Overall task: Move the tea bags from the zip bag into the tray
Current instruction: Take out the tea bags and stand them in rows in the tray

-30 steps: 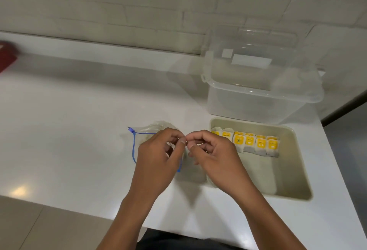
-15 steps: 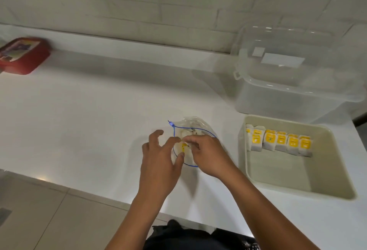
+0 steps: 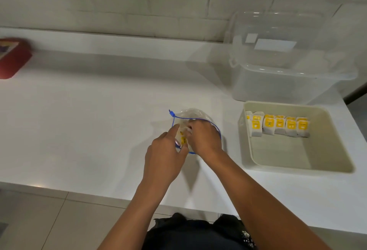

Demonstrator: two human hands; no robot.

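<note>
A clear zip bag (image 3: 193, 115) with a blue zipper rim lies open on the white counter. My left hand (image 3: 165, 156) pinches its near rim. My right hand (image 3: 204, 137) is pushed inside the bag's mouth, fingers curled around tea bags (image 3: 182, 137) with yellow tags; what exactly it grips is partly hidden. To the right stands a beige tray (image 3: 329, 162) holding a row of several yellow-tagged tea bags (image 3: 278, 125) against its far wall.
A clear plastic storage box (image 3: 288, 74) stands behind the tray against the brick wall. A red container (image 3: 12, 59) sits at the far left of the counter. The counter's front edge (image 3: 99, 196) runs below my forearms.
The bag's mouth went from pinched together to pulled open, and my right hand moved inside it. The view shifted, bringing the red container into sight.
</note>
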